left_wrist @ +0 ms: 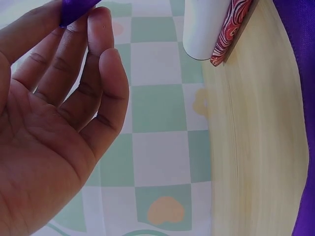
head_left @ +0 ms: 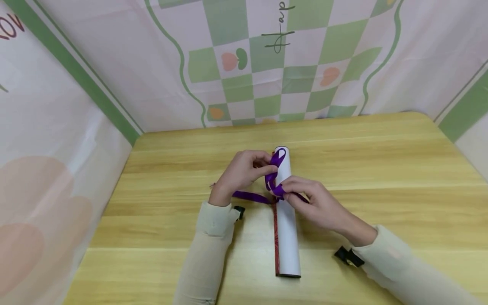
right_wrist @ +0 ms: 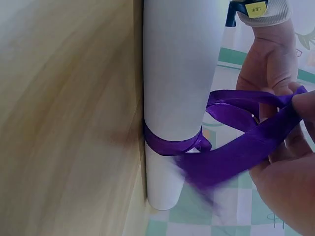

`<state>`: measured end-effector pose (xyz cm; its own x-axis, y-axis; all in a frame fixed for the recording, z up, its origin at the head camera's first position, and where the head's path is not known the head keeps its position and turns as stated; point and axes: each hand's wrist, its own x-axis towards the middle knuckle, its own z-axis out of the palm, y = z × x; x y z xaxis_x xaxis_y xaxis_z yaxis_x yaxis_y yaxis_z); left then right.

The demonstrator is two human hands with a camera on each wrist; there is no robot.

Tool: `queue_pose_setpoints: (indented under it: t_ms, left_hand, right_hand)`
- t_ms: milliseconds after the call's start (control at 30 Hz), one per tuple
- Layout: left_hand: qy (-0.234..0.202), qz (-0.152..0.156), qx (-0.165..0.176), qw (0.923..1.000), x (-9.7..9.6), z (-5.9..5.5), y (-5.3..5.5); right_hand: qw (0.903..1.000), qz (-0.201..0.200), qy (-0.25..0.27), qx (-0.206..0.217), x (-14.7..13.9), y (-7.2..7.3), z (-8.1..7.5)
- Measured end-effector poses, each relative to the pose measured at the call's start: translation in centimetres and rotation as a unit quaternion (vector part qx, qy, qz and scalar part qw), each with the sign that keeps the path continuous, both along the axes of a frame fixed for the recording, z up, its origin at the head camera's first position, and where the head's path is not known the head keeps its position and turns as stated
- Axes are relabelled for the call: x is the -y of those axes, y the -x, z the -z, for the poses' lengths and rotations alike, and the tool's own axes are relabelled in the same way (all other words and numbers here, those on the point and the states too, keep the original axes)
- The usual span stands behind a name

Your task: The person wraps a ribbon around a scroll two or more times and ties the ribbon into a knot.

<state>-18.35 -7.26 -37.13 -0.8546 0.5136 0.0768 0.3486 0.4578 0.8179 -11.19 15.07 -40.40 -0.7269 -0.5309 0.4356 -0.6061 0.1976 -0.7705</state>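
Observation:
A white paper roll (head_left: 288, 241) with a red patterned edge lies lengthwise on the table. Purple ribbon (right_wrist: 172, 146) wraps once round it, knotted at the side. My left hand (head_left: 244, 171) pinches a raised loop of the ribbon between thumb and fingertips, above the roll's far half. Lower and to the right, my right hand (head_left: 316, 203) pinches another stretch of ribbon close to the knot. One ribbon tail runs left under my left wrist; in the right wrist view a loose, blurred end hangs from the right hand's fingers. In the left wrist view the left palm (left_wrist: 44, 132) shows, with purple at the fingertips.
The wooden table (head_left: 164, 169) carries the roll near its middle. A cloth wall hanging (head_left: 305, 51) with green and white checks stands behind the table's far edge, with more cloth at the left. Dark straps with small fittings (head_left: 348, 257) sit at both wrists.

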Motion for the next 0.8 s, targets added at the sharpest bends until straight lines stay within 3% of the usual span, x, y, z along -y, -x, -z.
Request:
queue_pose_setpoints:
  t_ms: [400, 567, 800]
  left_hand:
    - [-0.004, 0.002, 0.004, 1.0, -0.2, 0.11, -0.01]
    - [0.003, -0.005, 0.006, 1.0, -0.17, 0.14, 0.09]
    - [0.003, -0.008, 0.004, 1.0, -0.11, 0.15, 0.04]
  right_hand:
    - [0.9985, 0.045, 0.032, 0.008, -0.31, 0.5, 0.65]
    - [0.9933, 0.091, 0.007, 0.072, -0.4, 0.45, 0.38]
    - [0.9745, 0.15, -0.028, 0.165, -0.25, 0.51, -0.09]
